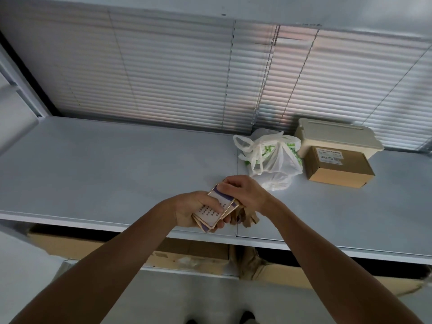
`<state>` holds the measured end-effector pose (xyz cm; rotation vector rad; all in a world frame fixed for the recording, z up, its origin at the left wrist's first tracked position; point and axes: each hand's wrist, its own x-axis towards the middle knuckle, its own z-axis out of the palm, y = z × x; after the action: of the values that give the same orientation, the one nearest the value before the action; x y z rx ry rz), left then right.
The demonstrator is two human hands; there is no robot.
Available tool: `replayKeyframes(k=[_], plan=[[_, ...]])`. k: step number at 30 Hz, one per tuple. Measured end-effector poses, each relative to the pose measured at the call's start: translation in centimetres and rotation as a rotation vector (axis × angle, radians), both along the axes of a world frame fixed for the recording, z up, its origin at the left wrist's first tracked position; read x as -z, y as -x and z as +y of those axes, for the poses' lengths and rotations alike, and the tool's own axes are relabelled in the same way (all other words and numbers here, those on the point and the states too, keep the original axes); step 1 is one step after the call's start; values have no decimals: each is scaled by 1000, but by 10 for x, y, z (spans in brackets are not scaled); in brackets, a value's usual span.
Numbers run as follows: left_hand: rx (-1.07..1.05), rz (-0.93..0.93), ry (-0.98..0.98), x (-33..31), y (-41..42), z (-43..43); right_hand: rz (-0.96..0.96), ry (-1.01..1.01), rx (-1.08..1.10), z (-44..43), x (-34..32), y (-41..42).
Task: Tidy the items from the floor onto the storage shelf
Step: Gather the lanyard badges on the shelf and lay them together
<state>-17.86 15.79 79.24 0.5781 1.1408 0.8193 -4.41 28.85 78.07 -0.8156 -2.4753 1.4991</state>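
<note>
Both hands meet over the front edge of the grey storage shelf [105, 174]. My left hand [189, 210] grips from below a small stack of white cards with gold edges and purple print [214, 212]. My right hand [243, 191] pinches the top of the same stack from above. Crumpled brown paper [247, 218] hangs under my right hand, next to the cards; I cannot tell which hand holds it. The stack is tilted, just above the shelf surface.
On the shelf's right part stand a white plastic bag with green print [271, 157], a brown cardboard box [339, 167] and a cream lidded tub [336, 136] behind it. Closed blinds [187, 73] back the shelf. Flattened cardboard [187, 253] lies on the lower level.
</note>
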Motion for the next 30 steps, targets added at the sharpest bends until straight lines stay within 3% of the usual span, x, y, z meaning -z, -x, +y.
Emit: replayKeyframes(k=[5, 14, 19, 27, 30], plan=[[6, -68, -36, -7, 4, -3, 22, -121, 72, 5, -18, 0], [-112, 263, -148, -27, -9, 4, 22, -179, 110, 26, -43, 11], [-102, 143, -173, -32, -14, 7, 62, -193, 160, 33, -40, 10], [-42, 211, -109, -40, -15, 17, 11, -99, 88, 46, -38, 5], [-94, 274, -143, -41, -12, 23, 147, 45, 75, 53, -40, -2]])
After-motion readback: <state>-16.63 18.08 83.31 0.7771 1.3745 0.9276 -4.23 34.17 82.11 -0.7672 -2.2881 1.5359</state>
